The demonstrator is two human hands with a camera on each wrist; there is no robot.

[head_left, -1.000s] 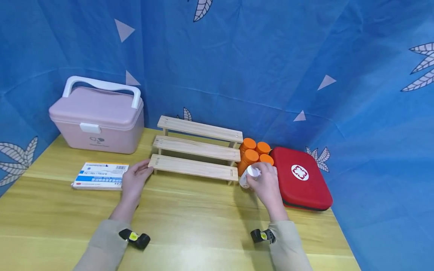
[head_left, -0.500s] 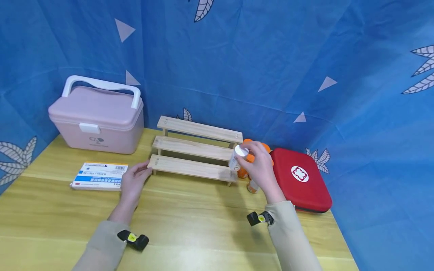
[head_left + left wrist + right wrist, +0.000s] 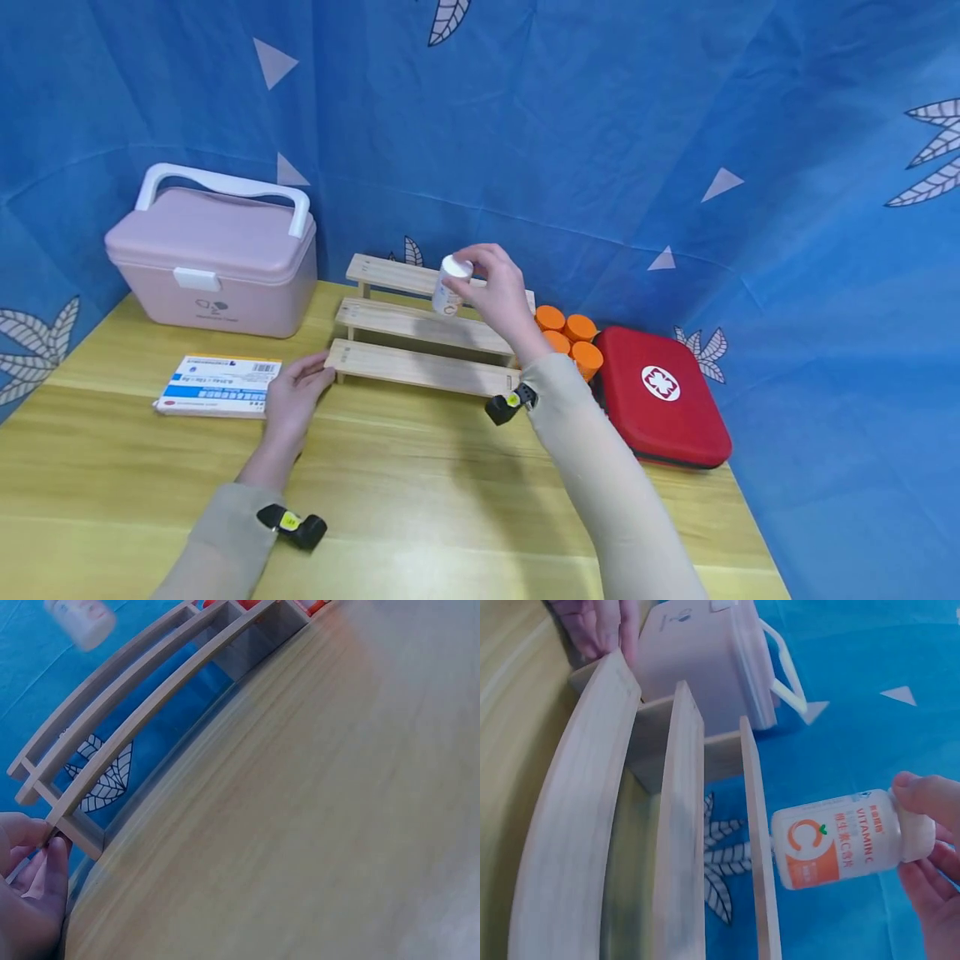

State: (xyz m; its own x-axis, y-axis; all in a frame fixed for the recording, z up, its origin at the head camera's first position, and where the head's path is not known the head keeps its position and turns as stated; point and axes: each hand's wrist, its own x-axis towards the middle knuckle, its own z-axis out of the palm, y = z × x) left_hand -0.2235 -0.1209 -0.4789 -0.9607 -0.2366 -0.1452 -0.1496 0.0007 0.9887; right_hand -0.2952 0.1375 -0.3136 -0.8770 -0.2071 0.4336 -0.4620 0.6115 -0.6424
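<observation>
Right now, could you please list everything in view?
Rack: one, pale wood, centre
Bottle: one, mostly white, above rack
Case: one, red, right
Tubs: at least four, orange, between rack and case
Box: one, pink, back left
Carton: at least one, white-blue, before box
Table: one, yellowish, beneath
Backdrop: one, blue, behind
Left hand: one, bare, pinching rack's left end
Right hand: one, bare, gripping bottle
Sleeves: two, beige, on forearms
Wrist cameras: two, black, at cuffs

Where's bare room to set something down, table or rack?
Free: table before the wooden rack, between left sleeve and right sleeve; table before the flat box, outside the left sleeve; the rack's lower two steps. Top step looks tighter: right hand holds the white bottle close by. Crowded: orange-capped bottles packed between rack and red case.
</observation>
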